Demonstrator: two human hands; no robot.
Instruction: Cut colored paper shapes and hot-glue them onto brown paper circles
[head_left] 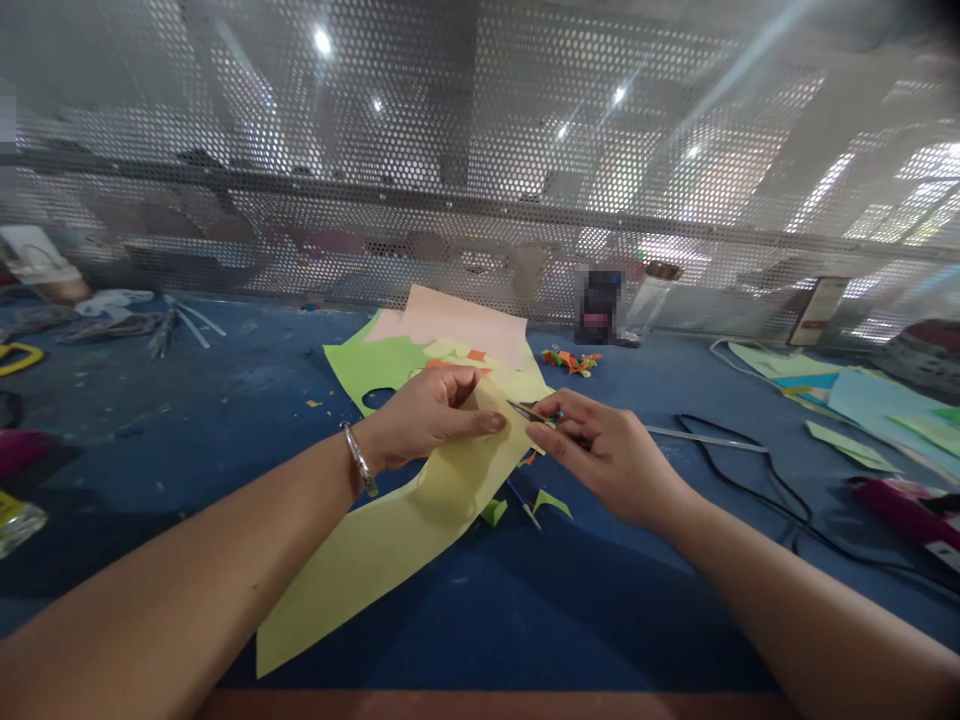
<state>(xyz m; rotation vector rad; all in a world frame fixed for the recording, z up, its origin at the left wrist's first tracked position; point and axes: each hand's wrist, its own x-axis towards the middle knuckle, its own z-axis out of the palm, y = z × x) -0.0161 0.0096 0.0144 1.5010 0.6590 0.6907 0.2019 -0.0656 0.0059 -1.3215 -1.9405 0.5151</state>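
Observation:
My left hand [439,415], with a silver bracelet at the wrist, pinches a strip of pale yellow paper [397,530] near its far end. The strip hangs down toward the front left of the table. In my right hand [600,440] is a small pair of scissors [526,411], its metal blades pointing left at the paper's edge. Their handles are mostly hidden by my fingers. Under and behind the paper lie a green sheet [352,372] with a round hole and a pink sheet [457,315]. Green paper scraps [553,503] and a thin blue-and-silver tool [525,505] rest below my right hand.
Small orange and green paper pieces [574,362] lie toward the back. A black cord [780,490] runs across the right side, near a magenta object [911,510] and stacked coloured paper [870,400]. A perforated metal panel [480,150] borders the blue table [600,600].

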